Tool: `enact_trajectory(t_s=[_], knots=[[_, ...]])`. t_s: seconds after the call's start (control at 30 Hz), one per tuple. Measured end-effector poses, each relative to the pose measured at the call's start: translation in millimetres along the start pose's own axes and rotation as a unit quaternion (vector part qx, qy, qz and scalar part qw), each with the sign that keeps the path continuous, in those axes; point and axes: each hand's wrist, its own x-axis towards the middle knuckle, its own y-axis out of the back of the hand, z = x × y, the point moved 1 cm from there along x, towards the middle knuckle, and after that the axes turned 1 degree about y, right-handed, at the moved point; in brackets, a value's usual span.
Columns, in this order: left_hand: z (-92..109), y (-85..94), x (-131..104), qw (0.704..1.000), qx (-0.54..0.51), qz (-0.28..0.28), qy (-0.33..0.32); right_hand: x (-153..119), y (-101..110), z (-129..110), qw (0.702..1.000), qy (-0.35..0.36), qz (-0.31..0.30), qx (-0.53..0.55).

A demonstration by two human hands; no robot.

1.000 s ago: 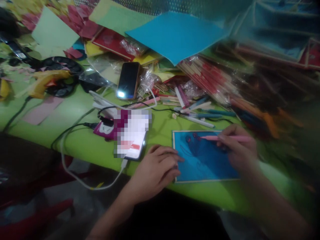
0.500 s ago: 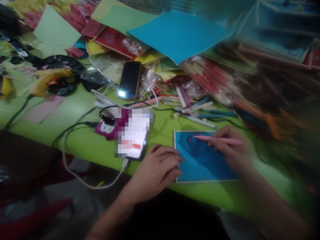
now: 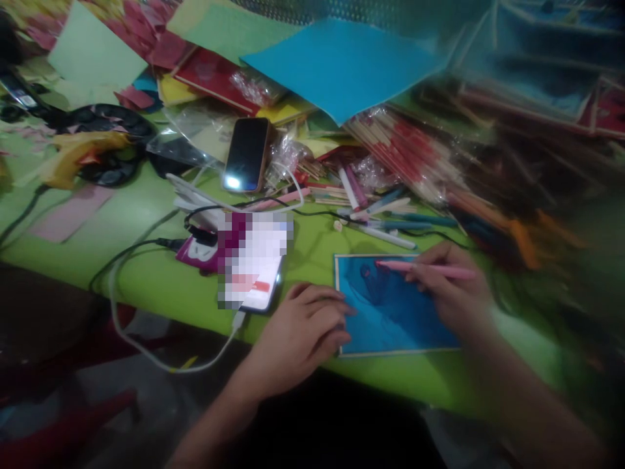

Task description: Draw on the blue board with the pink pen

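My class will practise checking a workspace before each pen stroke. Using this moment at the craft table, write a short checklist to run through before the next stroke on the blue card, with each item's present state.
1. Pink pen gripped in the right hand: ok.
2. Pen tip over the blue card, near its upper left part: ok.
3. Left hand resting on the card's left edge to steady it: ok.
4. Card lying flat on the green table: ok.
5. Card clear of the lit phone and its white cable at the left: ok, apart.
6. Tip actually touching the card: cannot tell, the picture is blurred.
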Motion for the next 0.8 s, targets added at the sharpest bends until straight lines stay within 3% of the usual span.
enact_trajectory(t_s=[0.37,0.8], knots=[[-2.2,-1.1,-2.3,1.0,-0.002,0.004,-0.01,0.4,-4.2,0.5,0.997,0.014,-0.053,-0.055],[-1.6,-1.4,-2.6,1.0,-0.006,0.007,-0.012,1.1,-1.3,0.1,1.0,0.008,-0.023,-0.006]])
